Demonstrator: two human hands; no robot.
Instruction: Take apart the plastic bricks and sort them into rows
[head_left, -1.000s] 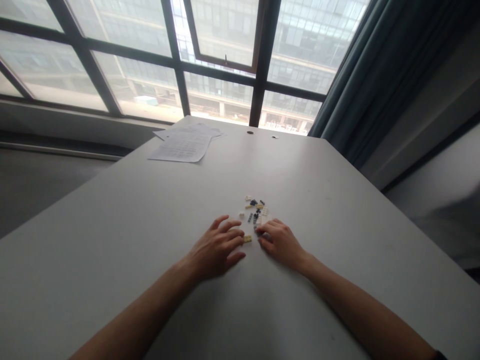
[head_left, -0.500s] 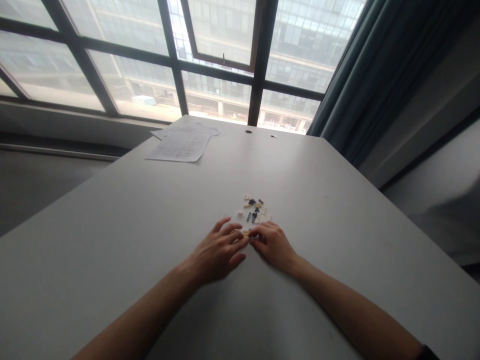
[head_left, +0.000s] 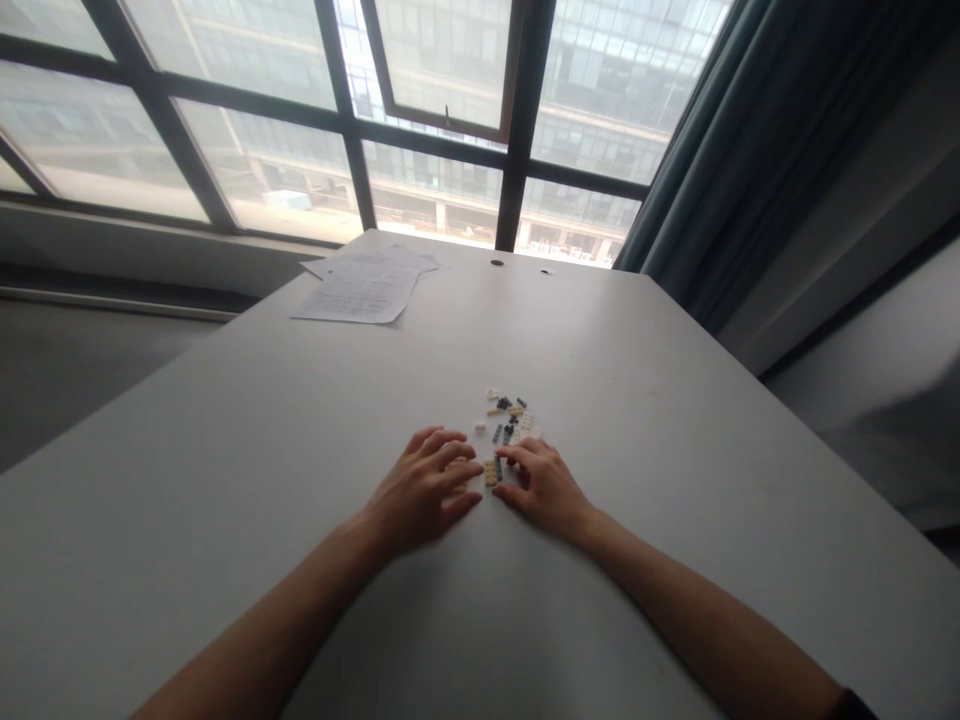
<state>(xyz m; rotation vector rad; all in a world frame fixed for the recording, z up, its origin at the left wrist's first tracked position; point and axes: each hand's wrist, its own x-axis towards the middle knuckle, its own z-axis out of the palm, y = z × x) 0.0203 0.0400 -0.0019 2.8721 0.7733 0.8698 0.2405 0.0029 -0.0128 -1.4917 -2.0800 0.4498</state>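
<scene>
Small building bricks lie on the white table. A tan brick and a dark grey strip stand side by side between my hands. My left hand is spread over other tan pieces, partly hidden under its fingers. My right hand is beside the grey strip, thumb and fingers apart around its right side; whether they touch it is hard to tell. Just beyond lie white pieces, a small pinkish-white piece, a grey strip and black pieces.
Printed papers lie at the table's far left. Two round holes, one of them here, are near the far edge. Large windows stand behind the table, with a dark blue curtain at the right.
My left hand has moved left, uncovering the tan brick and grey strip. The thumb and fingers of my right hand have parted from the pieces they were pinching.
</scene>
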